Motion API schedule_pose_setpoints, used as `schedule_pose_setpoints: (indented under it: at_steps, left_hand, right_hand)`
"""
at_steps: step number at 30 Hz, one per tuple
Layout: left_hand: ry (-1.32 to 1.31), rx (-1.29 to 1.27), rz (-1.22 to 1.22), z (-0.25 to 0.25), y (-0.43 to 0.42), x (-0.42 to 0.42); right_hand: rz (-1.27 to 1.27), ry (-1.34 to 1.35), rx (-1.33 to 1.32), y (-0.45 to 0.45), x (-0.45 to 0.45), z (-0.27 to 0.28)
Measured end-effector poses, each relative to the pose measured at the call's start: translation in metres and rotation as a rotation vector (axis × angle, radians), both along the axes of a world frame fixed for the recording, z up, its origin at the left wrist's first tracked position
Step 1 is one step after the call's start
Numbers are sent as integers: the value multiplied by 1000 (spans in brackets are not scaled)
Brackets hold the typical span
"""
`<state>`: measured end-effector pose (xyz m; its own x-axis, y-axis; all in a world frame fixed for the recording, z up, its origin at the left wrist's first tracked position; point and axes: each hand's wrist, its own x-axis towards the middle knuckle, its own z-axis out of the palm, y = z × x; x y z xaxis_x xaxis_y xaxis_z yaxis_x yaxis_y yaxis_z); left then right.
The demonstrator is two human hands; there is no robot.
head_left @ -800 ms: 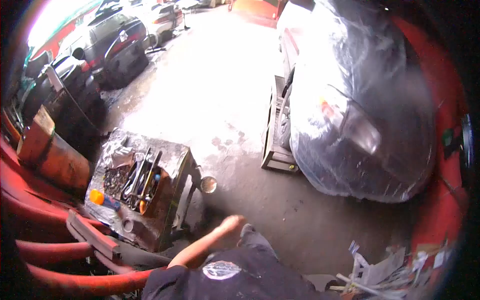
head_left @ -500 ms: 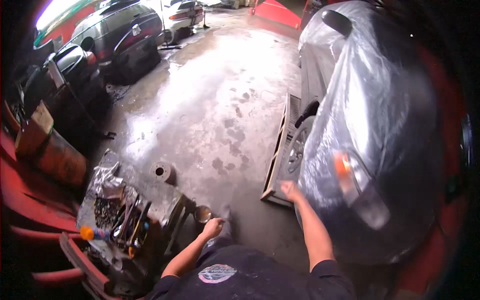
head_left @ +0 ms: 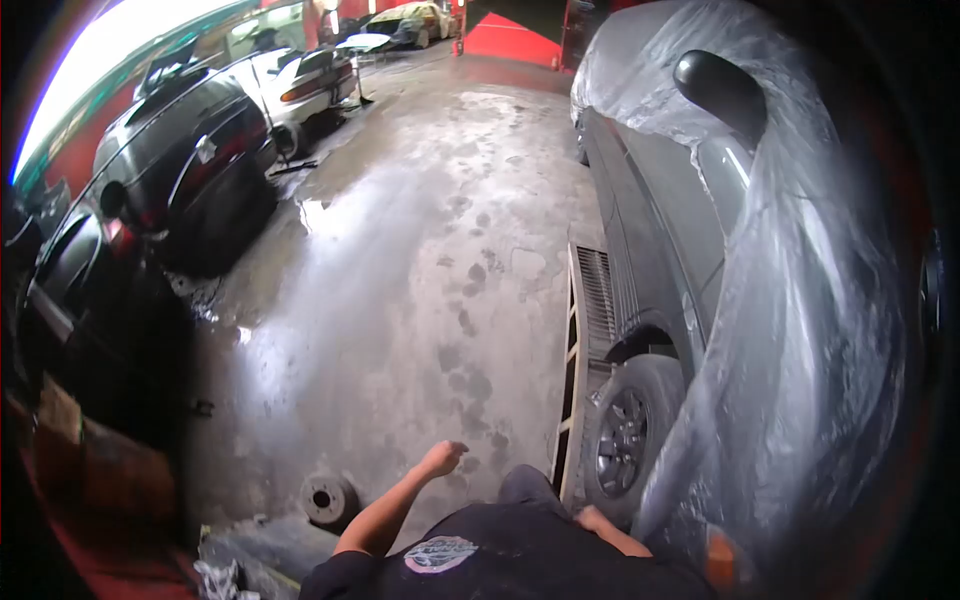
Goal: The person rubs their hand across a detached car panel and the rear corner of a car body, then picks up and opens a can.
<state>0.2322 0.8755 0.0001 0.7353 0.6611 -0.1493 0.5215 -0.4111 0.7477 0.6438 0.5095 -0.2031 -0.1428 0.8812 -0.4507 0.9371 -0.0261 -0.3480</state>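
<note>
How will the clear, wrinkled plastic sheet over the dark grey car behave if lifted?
The clear, wrinkled plastic sheet is probably floppy: it hangs in loose folds. Likely light for its size, since it looks thin and translucent. It may snag on the black, rounded side mirror, which juts out beside its folds.

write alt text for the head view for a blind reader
A person in a dark shirt on a stained workshop floor, beside a car partly draped in clear plastic. The left hand is out ahead, the right hand low near a wheel; neither visibly holds anything.
</note>
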Motion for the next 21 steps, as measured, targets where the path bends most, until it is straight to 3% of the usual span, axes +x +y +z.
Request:
schedule_pose_setpoints:
  at_steps: [3, 6, 7, 9, 11, 12, 13, 14, 15, 16, 17, 18, 21]
  left_hand:
    - [-2, -46, 54, -11, 113, 11]
    - [24, -217, 192, -56, 224, 15]
    - [41, -307, 252, -73, 243, 11]
    - [31, -740, 570, -94, 286, 5]
    - [170, -851, 724, -100, 320, 3]
    - [170, -898, 734, -88, 337, 3]
    - [167, -947, 741, -82, 353, 3]
    - [122, -848, 641, -93, 369, -2]
    - [77, -748, 539, -112, 383, -12]
    - [102, -761, 621, -91, 405, 1]
    - [122, -773, 706, -72, 427, 14]
    - [139, -783, 792, -37, 449, 32]
    - [167, -809, 811, -44, 526, 51]
  right_hand:
    - [-298, 151, -476, 54, 18, 28]
    - [-335, 160, -539, 175, 38, 40]
    - [-307, 171, -521, 225, 46, 36]
    - [-226, 179, -462, 351, 64, 43]
    - [-175, 181, -470, 504, 87, 65]
    - [-173, 106, -588, 590, 108, 47]
    - [-362, 200, -173, 649, 129, 52]
    - [-356, 138, -287, 735, 135, 120]
    - [-364, 163, -98, 805, 150, 135]
    - [-185, 51, 182, 874, 167, 137]
    - [-275, 107, 242, 946, 178, 134]
    - [-215, 149, 332, 995, 172, 201]
    - [-296, 360, 463, 1114, 156, 255]
